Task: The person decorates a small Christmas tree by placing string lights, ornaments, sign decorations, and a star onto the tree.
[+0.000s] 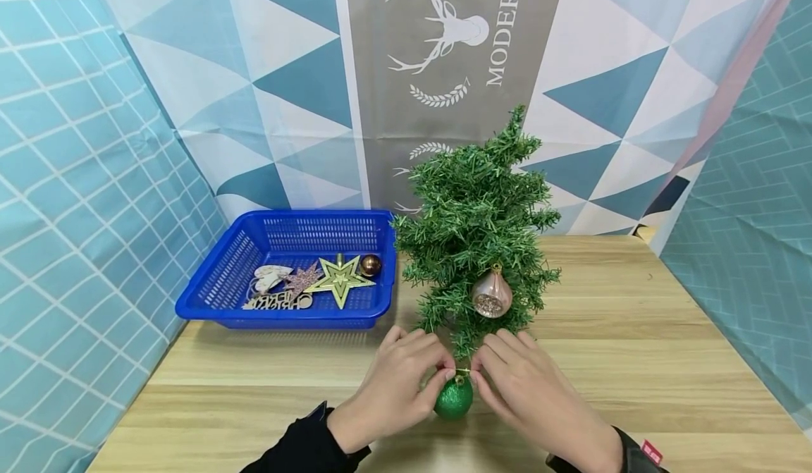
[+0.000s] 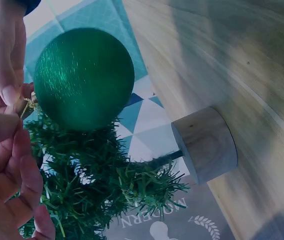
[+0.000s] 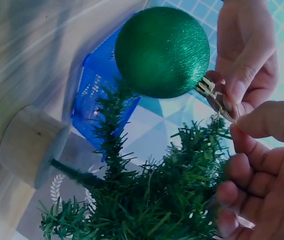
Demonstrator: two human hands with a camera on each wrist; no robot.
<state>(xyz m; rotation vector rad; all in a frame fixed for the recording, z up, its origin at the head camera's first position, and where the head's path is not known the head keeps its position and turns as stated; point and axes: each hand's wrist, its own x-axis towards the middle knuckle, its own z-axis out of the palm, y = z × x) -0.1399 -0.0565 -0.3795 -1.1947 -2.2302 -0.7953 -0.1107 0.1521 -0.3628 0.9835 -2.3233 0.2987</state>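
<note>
A glittery green ball ornament [image 1: 453, 398] hangs by its gold string [image 2: 28, 106] between both hands, in front of a small artificial Christmas tree [image 1: 472, 226]. My left hand [image 1: 402, 381] pinches one side of the string between thumb and forefinger. On the other side, my right hand [image 1: 529, 385] pinches the string in the same way, seen closely in the right wrist view. A pink teardrop ornament [image 1: 492, 295] hangs on the tree's front. The tree's round wooden base [image 2: 205, 145] shows in both wrist views, while the hands and lower branches hide it from the head view.
Left of the tree stands a blue plastic basket [image 1: 285, 323]. Inside lie a gold star [image 1: 340, 280], a pink star [image 1: 303, 279], a brown ball [image 1: 371, 265], a white ornament [image 1: 273, 275] and wooden lettering [image 1: 278, 302]. Patterned cloths hang behind and beside the wooden table [image 1: 634, 360].
</note>
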